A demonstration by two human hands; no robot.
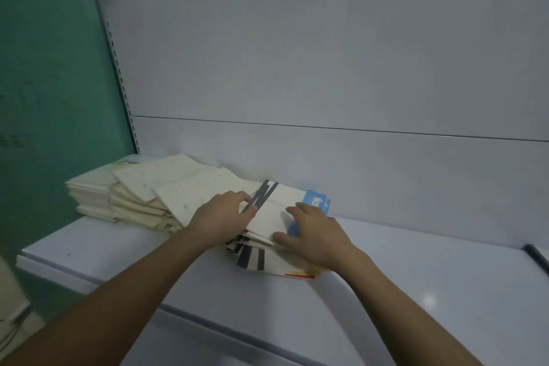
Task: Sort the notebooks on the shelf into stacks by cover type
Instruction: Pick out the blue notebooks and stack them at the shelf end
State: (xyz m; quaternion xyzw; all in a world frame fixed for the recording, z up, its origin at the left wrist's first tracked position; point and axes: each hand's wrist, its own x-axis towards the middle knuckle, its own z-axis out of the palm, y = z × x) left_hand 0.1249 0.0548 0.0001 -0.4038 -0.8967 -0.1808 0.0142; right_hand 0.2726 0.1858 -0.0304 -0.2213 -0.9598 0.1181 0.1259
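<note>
Left hand point(221, 217): fingers curled over the left edge of the top notebook point(274, 211), thumb and fingertips pinching it at the black stripes.
Right hand point(315, 235): fingers spread and fairly straight, lying flat on the right part of the same cover; thumb along its near edge.
Top notebook: cream cover with black diagonal stripes at its far left corner; lies tilted on a loose pile, near the middle of the shelf point(416, 276), close to the back edge.
Striped pile point(252, 255): fanned out under the top notebook; black bars show on covers toward the shelf's front edge. Count not readable.
Blue notebook point(319, 202): light blue cover with white lettering, sticks out behind the right hand, toward the back edge. Lettering too blurred to read.
Red-and-yellow cover point(306, 273): lowest near corner of the pile, under the right wrist.
Cream stacks point(133, 196): plain pale covers, several layers, at the shelf's back left corner; top ones slid askew, the nearest reaching the left hand.
Back panel point(326, 68): grey-white, one horizontal seam.
Green wall point(44, 68): left of the shelf upright.
</note>
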